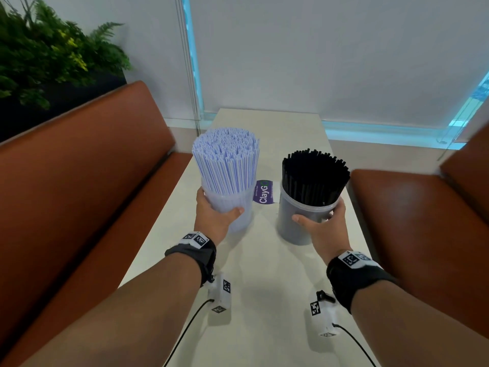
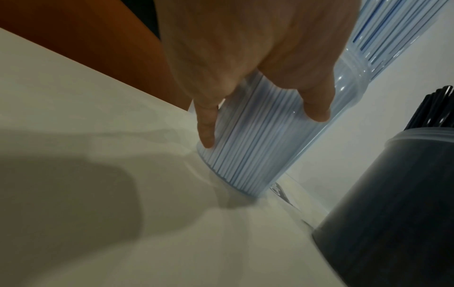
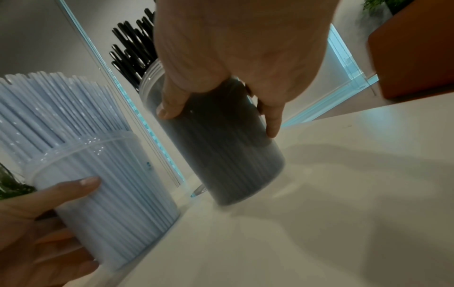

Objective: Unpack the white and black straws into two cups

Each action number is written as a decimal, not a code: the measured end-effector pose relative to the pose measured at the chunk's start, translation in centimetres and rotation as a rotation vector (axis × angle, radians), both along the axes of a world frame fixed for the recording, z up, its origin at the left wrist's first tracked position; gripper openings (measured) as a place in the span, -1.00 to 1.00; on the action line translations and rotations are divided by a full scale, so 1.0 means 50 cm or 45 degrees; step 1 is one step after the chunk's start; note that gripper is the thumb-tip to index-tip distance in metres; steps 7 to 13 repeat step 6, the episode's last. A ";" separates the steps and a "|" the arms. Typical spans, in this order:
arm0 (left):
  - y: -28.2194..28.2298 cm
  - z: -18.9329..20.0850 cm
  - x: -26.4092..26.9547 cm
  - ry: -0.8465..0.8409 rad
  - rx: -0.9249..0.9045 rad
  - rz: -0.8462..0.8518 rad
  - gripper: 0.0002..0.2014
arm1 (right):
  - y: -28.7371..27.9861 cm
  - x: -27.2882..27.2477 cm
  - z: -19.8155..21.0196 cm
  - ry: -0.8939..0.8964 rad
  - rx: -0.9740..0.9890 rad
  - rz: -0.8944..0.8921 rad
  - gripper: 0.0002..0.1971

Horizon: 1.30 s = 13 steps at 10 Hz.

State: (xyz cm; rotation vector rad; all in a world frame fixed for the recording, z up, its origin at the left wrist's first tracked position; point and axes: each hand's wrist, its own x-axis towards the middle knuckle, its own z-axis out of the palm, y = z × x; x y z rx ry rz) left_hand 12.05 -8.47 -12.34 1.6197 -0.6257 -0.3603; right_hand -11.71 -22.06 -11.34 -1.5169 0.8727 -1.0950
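Two clear plastic cups stand on the white table [image 1: 264,274]. The left cup [image 1: 239,207] is packed with white straws [image 1: 225,160] that stick up well above its rim. My left hand [image 1: 214,215] grips this cup round its side, thumb across the front. The right cup [image 1: 293,226] is full of black straws [image 1: 313,176]. My right hand [image 1: 322,221] grips it just below the rim. In the left wrist view my fingers [image 2: 206,124] curl round the cup of white straws [image 2: 245,147]. In the right wrist view my thumb and fingers [image 3: 172,106] clasp the dark cup [image 3: 221,155].
A purple sticker [image 1: 263,193] lies on the table between the cups. Brown benches run along the left [image 1: 79,194] and the right [image 1: 423,221] of the narrow table. A plant [image 1: 39,54] stands at the back left, and a window blind [image 1: 330,62] hangs behind.
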 end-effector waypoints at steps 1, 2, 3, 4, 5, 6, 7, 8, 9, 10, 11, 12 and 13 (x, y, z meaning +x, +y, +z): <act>-0.002 0.001 -0.002 -0.002 0.015 0.012 0.07 | -0.004 -0.002 -0.003 0.011 0.031 0.011 -0.03; -0.004 -0.001 -0.001 -0.012 0.022 0.011 0.03 | -0.015 -0.008 -0.001 0.041 0.059 0.056 -0.01; -0.003 -0.001 0.001 -0.009 0.026 0.010 0.03 | -0.027 -0.014 0.001 0.051 0.040 0.102 0.00; 0.003 -0.003 -0.001 0.014 0.045 -0.008 0.08 | -0.022 -0.019 0.004 0.083 0.058 0.125 0.00; 0.009 0.013 0.003 0.074 0.138 -0.039 0.20 | -0.028 -0.026 0.030 0.148 0.121 0.184 -0.08; 0.041 0.003 -0.001 0.107 0.376 0.016 0.27 | -0.004 -0.046 0.020 0.280 0.197 0.118 0.17; 0.041 0.003 -0.001 0.107 0.376 0.016 0.27 | -0.004 -0.046 0.020 0.280 0.197 0.118 0.17; 0.041 0.003 -0.001 0.107 0.376 0.016 0.27 | -0.004 -0.046 0.020 0.280 0.197 0.118 0.17; 0.041 0.003 -0.001 0.107 0.376 0.016 0.27 | -0.004 -0.046 0.020 0.280 0.197 0.118 0.17; 0.041 0.003 -0.001 0.107 0.376 0.016 0.27 | -0.004 -0.046 0.020 0.280 0.197 0.118 0.17; 0.041 0.003 -0.001 0.107 0.376 0.016 0.27 | -0.004 -0.046 0.020 0.280 0.197 0.118 0.17; 0.041 0.003 -0.001 0.107 0.376 0.016 0.27 | -0.004 -0.046 0.020 0.280 0.197 0.118 0.17; 0.041 0.003 -0.001 0.107 0.376 0.016 0.27 | -0.004 -0.046 0.020 0.280 0.197 0.118 0.17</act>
